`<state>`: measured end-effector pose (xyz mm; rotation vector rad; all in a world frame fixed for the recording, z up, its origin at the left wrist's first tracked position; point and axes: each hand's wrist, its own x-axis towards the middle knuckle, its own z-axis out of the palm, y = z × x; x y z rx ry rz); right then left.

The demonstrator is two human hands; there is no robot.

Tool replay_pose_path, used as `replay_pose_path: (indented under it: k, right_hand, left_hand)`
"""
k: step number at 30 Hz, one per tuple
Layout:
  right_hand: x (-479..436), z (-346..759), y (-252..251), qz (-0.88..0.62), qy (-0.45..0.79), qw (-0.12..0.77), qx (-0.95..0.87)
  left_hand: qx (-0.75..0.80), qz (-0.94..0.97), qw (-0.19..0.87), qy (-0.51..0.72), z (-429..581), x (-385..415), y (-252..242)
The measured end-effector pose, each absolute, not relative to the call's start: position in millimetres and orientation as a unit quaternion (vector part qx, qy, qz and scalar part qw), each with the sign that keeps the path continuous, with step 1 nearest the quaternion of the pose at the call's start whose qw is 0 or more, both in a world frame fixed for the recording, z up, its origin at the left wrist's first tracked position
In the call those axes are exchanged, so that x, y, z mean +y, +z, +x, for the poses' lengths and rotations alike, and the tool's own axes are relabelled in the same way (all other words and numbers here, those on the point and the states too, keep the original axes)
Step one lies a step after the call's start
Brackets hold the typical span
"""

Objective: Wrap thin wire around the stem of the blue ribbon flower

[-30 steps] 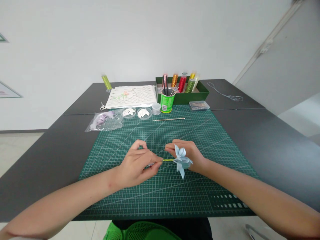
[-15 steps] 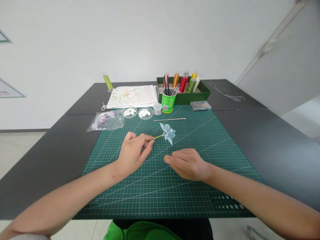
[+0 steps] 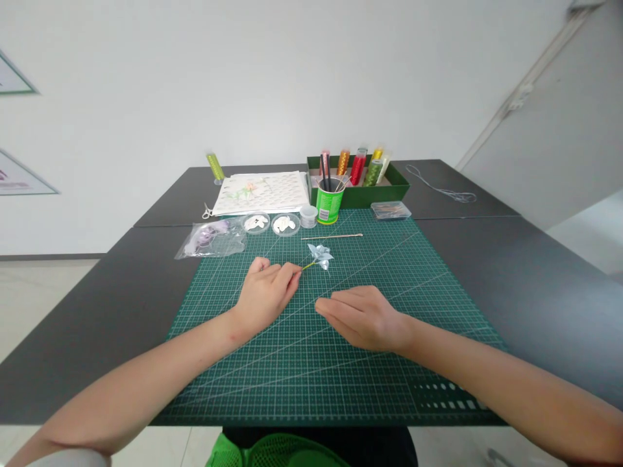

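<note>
My left hand [image 3: 269,290] is closed in a pinch on the thin green stem of a pale blue artificial flower [image 3: 320,255]. The flower points away to the right of my fingertips, above the mat, and its petals spread out. To the right and nearer to me, my right hand [image 3: 363,318] is over the green cutting mat [image 3: 341,383], apart from the flower. Its fingers are curled and pressed together; whatever may be inside them is hidden. A thin metal rod [image 3: 331,237] lies on the mat just beyond the flower.
Behind are two shallow dishes of white pieces [image 3: 285,224], a stacked round container [image 3: 308,216], a green can of tools [image 3: 329,205] and a green box [image 3: 379,196] with thread spools. A plastic bag [image 3: 211,239], white sheets [image 3: 272,191], small scissors [image 3: 207,211] and a clear case [image 3: 390,210] surround them.
The flower has turned on its stem in my left fingers, showing its petals from another side. My right hand has shifted slightly left. The whole view has moved a little.
</note>
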<state>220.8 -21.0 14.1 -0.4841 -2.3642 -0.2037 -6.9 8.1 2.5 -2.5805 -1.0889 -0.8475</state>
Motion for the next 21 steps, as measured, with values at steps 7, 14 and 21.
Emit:
replay_pose_path:
  k: [7,14,21]
  right_hand:
    - [3.3,212.4,57.2,-0.166,-0.184,0.268,-0.931]
    - [28.1,196.9,88.1,-0.219,-0.107,0.158,-0.957]
    - [-6.2,200.2,108.1,-0.31,0.209,0.199,-0.906]
  left_hand:
    - [-0.349,-0.881,0.145,-0.285,-6.8,9.5,2.0]
    - [-0.352,-0.872,0.171,-0.294,-8.2,12.0,1.5]
    - [-0.406,-0.843,0.174,-0.308,-20.6,28.3,8.0]
